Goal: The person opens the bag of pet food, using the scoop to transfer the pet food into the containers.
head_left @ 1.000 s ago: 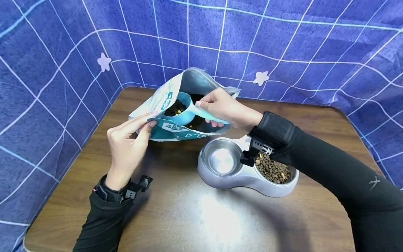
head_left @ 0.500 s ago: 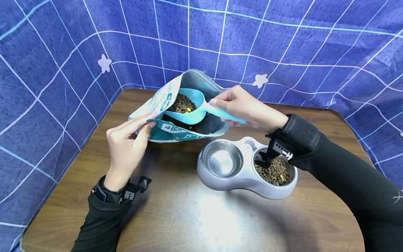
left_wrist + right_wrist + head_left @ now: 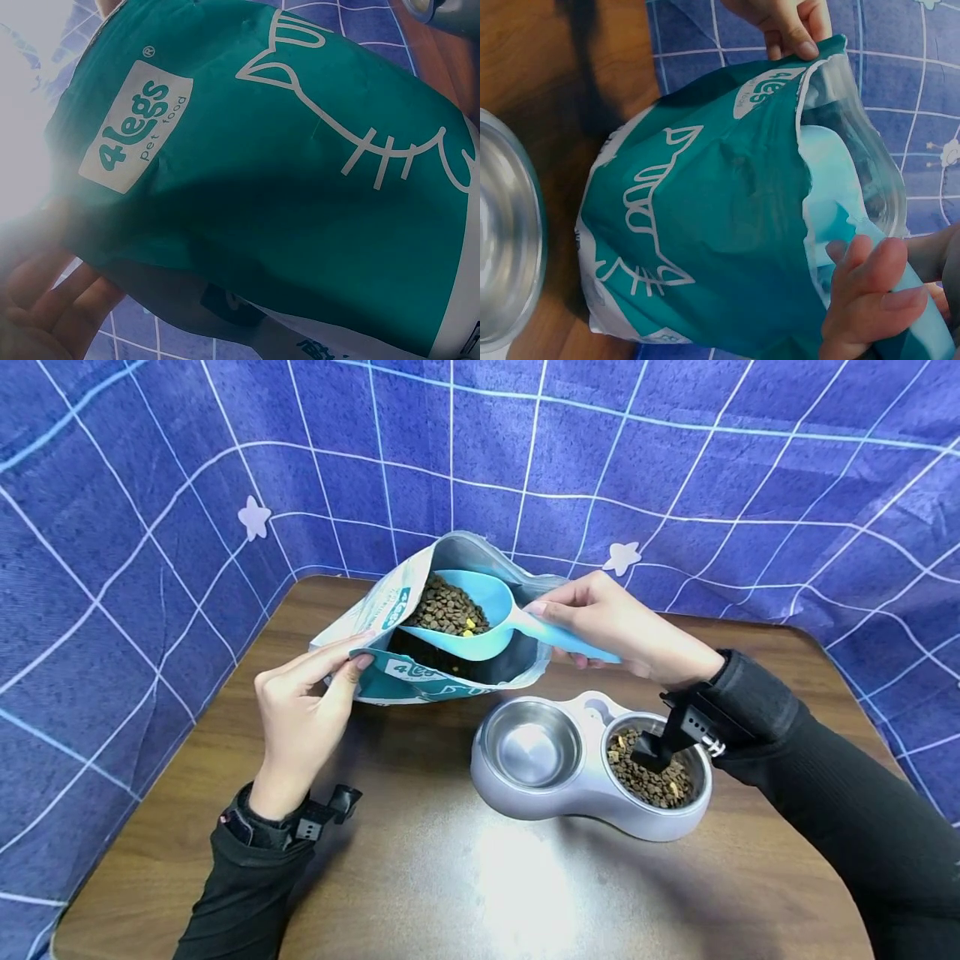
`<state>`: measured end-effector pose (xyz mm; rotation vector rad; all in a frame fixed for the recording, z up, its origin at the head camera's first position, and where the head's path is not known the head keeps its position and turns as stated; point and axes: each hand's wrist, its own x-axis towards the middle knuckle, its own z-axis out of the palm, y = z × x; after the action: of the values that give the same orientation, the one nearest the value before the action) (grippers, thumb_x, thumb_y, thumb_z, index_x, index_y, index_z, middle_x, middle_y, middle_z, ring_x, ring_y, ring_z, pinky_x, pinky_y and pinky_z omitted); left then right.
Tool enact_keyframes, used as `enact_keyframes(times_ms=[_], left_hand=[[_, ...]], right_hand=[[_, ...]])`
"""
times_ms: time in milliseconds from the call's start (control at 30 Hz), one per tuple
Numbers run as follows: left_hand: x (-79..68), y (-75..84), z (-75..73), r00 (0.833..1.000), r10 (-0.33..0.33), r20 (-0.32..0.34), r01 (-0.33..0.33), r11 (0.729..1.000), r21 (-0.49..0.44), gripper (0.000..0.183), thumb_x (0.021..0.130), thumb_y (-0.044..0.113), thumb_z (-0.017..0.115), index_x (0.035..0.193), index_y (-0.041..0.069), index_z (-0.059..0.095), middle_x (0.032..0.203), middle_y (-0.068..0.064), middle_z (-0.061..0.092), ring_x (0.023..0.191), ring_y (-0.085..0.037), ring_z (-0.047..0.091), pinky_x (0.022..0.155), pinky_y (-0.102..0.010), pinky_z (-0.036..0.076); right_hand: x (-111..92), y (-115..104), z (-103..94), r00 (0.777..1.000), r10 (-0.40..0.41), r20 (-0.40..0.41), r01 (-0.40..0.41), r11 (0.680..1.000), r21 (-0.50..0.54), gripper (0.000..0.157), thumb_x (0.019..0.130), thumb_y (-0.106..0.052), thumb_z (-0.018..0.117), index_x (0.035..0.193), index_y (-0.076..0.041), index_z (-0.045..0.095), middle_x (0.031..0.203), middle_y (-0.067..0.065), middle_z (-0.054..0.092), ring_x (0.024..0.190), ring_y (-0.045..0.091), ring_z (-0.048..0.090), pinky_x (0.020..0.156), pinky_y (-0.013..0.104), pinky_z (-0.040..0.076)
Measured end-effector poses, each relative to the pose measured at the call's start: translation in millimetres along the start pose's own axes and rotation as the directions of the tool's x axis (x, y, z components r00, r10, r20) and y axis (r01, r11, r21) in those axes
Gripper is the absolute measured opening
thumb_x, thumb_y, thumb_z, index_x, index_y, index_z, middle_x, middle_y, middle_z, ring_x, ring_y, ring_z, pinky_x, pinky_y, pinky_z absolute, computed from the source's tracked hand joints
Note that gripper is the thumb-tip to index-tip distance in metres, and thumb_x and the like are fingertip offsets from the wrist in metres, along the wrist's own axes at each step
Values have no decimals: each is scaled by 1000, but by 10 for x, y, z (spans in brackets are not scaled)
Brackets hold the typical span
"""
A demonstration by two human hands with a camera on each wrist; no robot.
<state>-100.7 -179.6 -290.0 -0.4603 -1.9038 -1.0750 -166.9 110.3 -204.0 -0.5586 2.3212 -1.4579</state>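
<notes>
A teal and white pet food bag (image 3: 247, 195) stands with its mouth spread wide near the back of the table. At the bag's left edge, my left hand (image 3: 307, 718) pinches the rim between thumb and fingers. My right hand (image 3: 615, 622) grips the handle of a light blue scoop (image 3: 491, 639). The scoop's bowl sits within the bag's mouth, heaped with brown kibble (image 3: 446, 610) and a few yellow bits. In the right wrist view, the scoop (image 3: 832, 172) shows behind the bag's front rim. More kibble lies dark inside the bag below the scoop.
In front of the bag stands a grey double bowl holder (image 3: 525, 806). Its left steel bowl (image 3: 532, 745) shows bare metal; its right one holds kibble (image 3: 652, 777), partly covered by the right wrist's camera mount. A blue gridded cloth (image 3: 525, 452) rises behind the wooden table (image 3: 405, 860).
My right hand has moved right with the scoop, which has come up from deep in the bag into its mouth, its load now plainly visible. My left hand stays on the rim.
</notes>
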Motion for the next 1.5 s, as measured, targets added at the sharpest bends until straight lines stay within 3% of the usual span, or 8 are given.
enact_keyframes(times_ms=[233,500,833,1233,1500], left_hand=[[6,-1,-4,1000,10,4,-10,1000,-8,20,79,-4,74,99,-1,75,96,-8,72,61,-7,47,46,-18,25],[4,-5,-6,1000,4,-3,-4,1000,0,21,79,-3,74,100,0,75,95,-7,72,55,-7,43,46,-19,24],[8,-17,-1,1000,-3,-8,2,1000,-20,19,79,-5,74,98,-1,75,94,-8,72,58,-6,47,47,-18,28],[13,-31,-4,1000,-2,-20,1,1000,-23,19,79,-5,74,98,-1,75,91,-8,72,55,-6,43,46,-18,27],[15,-32,-8,1000,-4,-13,4,1000,-26,22,79,-5,73,100,0,75,95,-8,72,65,-6,51,53,-15,35]], right_hand=[[-37,108,-67,1000,28,-5,-28,1000,13,25,99,-20,53,103,0,69,60,9,54,41,12,42,37,24,31],[-56,242,-153,1000,-28,-4,28,999,41,27,99,-17,50,112,-1,68,60,9,53,41,13,43,36,24,31],[-94,280,-264,999,-34,13,33,997,73,26,98,-17,53,113,-5,70,61,11,57,40,11,46,35,24,32],[-143,191,-387,999,-1,47,-2,998,68,24,98,-20,54,112,-10,72,64,10,59,42,11,46,34,22,33],[-189,122,-467,991,-57,124,47,996,80,25,100,-18,52,113,-6,70,74,10,61,46,12,47,39,24,39]])
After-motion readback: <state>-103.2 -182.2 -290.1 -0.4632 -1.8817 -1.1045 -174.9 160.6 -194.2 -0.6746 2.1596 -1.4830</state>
